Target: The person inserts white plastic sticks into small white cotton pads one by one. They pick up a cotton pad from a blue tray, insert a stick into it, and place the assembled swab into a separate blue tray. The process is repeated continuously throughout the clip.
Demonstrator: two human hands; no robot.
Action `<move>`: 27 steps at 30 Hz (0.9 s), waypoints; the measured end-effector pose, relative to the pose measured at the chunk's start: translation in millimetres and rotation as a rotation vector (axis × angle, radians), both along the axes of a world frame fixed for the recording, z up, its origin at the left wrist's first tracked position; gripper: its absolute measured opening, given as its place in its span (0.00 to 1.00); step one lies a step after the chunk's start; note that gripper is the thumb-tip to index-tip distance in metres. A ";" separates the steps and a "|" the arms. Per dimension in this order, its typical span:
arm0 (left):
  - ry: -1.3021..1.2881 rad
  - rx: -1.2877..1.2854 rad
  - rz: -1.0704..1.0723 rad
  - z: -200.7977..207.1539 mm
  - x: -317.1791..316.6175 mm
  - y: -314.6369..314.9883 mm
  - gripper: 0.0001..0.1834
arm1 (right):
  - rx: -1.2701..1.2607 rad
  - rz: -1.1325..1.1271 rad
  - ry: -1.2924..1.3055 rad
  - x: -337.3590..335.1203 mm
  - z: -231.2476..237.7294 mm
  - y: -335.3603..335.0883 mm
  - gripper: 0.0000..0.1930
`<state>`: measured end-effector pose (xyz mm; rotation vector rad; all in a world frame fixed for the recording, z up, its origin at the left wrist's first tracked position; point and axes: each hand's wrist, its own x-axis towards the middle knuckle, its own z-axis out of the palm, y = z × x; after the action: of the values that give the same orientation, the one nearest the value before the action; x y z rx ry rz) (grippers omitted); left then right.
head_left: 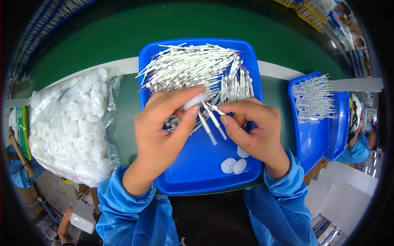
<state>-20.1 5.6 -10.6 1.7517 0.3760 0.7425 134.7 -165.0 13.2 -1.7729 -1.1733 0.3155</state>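
Observation:
Between the thumb and fingers of my left hand [160,123] is a white round plastic disc [195,101], held tilted. A couple of thin white sticks [207,129] stick out from the disc, slanting down toward me. My right hand [260,127] pinches another thin white stick [215,108] by one end, its other end close to the disc; whether it touches cannot be made out. Both hands are over a blue tray [193,178]. A large heap of similar sticks [193,65] fills its far half, and several loose white discs [228,165] lie at its near right.
Left of the tray lies a clear plastic bag [74,127] full of white discs. On the right, another blue tray [305,141] holds discs bristling with sticks [314,98]. The green table [197,24] stretches away beyond. Other people in blue sleeves [353,148] are at both sides.

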 end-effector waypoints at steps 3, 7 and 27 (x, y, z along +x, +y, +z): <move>0.078 0.189 -0.028 7.4 -2.1 1.8 0.20 | -0.054 -0.038 0.152 -7.1 1.8 -3.7 0.12; 0.068 0.189 -0.006 5.4 -1.1 1.8 0.21 | -0.041 -0.064 0.196 -8.1 -1.2 -4.4 0.11; 0.065 0.563 0.041 9.2 2.8 -7.1 0.24 | 0.015 -0.116 -0.325 -6.2 -9.1 11.6 0.06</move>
<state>-17.2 -1.5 -1.4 2.3056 0.2597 0.8783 128.5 -153.4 4.1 -1.9178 -1.2855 -0.0540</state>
